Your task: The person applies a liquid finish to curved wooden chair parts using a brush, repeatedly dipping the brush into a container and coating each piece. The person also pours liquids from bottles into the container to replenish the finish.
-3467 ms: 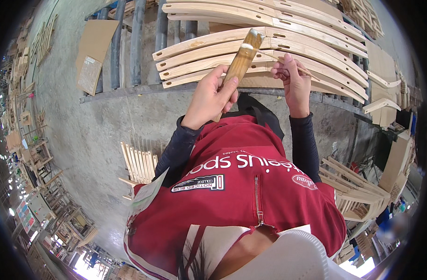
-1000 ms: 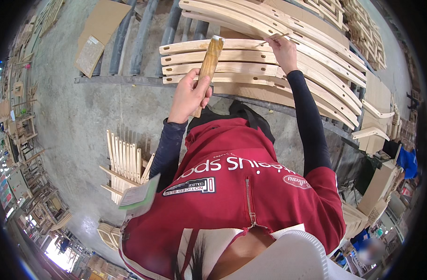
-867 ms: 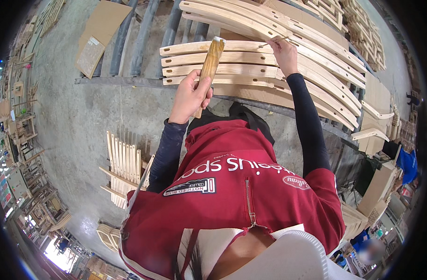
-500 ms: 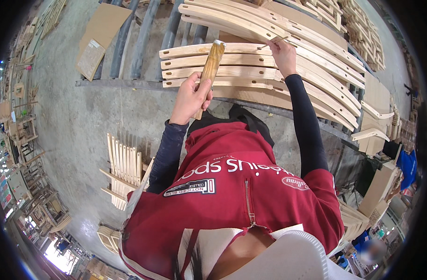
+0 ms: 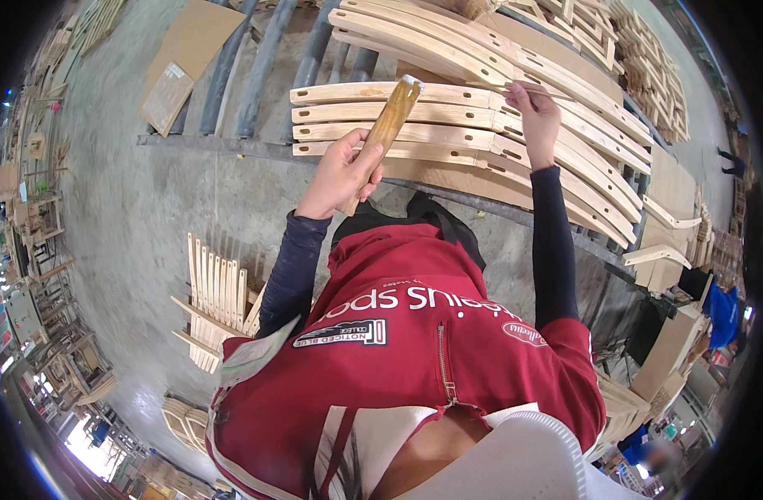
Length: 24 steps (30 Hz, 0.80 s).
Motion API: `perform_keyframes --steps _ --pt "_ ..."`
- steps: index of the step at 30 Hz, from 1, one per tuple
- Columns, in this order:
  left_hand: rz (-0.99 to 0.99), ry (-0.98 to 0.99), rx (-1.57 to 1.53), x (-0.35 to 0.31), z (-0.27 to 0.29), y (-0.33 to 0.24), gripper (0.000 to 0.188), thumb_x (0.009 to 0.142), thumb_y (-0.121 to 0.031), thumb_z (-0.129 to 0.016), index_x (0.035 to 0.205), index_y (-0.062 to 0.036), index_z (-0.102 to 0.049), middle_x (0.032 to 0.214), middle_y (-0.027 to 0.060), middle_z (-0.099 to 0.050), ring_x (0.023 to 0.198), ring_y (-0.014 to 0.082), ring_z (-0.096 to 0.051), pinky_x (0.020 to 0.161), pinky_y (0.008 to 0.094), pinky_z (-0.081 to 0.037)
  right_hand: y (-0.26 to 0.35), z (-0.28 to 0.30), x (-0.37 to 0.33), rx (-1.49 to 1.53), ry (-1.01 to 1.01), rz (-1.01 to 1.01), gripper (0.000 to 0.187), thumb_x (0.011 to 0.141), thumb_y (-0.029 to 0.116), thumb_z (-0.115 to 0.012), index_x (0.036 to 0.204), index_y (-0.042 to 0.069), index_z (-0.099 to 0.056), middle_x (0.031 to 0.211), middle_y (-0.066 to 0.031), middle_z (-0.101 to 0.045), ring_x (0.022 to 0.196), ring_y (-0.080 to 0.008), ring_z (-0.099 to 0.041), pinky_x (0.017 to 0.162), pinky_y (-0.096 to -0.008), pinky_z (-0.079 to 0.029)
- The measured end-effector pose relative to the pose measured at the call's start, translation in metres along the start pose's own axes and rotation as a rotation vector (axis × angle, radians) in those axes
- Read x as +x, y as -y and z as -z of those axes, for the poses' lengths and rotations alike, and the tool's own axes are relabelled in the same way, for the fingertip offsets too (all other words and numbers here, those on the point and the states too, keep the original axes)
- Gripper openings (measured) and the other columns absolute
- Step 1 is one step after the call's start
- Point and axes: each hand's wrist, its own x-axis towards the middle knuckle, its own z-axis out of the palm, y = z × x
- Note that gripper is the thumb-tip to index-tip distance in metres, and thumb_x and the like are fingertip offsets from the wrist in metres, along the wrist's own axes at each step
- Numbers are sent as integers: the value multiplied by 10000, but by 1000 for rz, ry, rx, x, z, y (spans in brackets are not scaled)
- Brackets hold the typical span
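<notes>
My left hand is closed around a flat brown wooden stick, tilted up, with whitish stuff on its far tip. My right hand pinches a thin brown stick above the wooden slats. Under both hands lies a row of pale curved slats with small oval slots, side by side. The left stick's upper part overlaps the slats' left portion in view; whether it touches them I cannot tell. A second group of curved slats rests just beyond.
The slats lie over grey rollers with cardboard between. A cardboard sheet is at the far left. Loose curved pieces sit at the right end. A slatted wooden frame stands on the floor at my left.
My right hand has moved right and slightly nearer with the thin stick, away from the slats' slotted middle. My left hand keeps its hold, its stick leaning a little more to the right.
</notes>
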Motion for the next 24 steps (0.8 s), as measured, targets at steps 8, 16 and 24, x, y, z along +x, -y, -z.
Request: perform_keyframes --steps 8,16,24 --pt "1 153 83 -11 12 -34 263 1019 -200 -546 1235 -52 -527 622 10 -547 442 59 -448 414 210 -352 91 -18 -34 344 60 -119 268 962 192 -663 1056 -57 -634 936 -173 -713 813 -207 -710 736 -308 -597" --pt "-39 157 48 -22 6 -52 278 1021 -187 -542 1251 -30 -526 609 6 -555 448 53 -457 419 207 -358 112 -41 -67 367 -33 48 224 967 165 -651 1014 -52 -625 899 -169 -712 790 -203 -707 733 -305 -595" --pt "-79 151 -27 -29 6 -54 262 1021 -185 -545 1236 -36 -530 612 4 -561 455 49 -462 415 203 -361 119 -45 -83 172 -25 237 144 947 39 -643 1045 -67 -635 970 -167 -713 840 -217 -716 748 -307 -604"
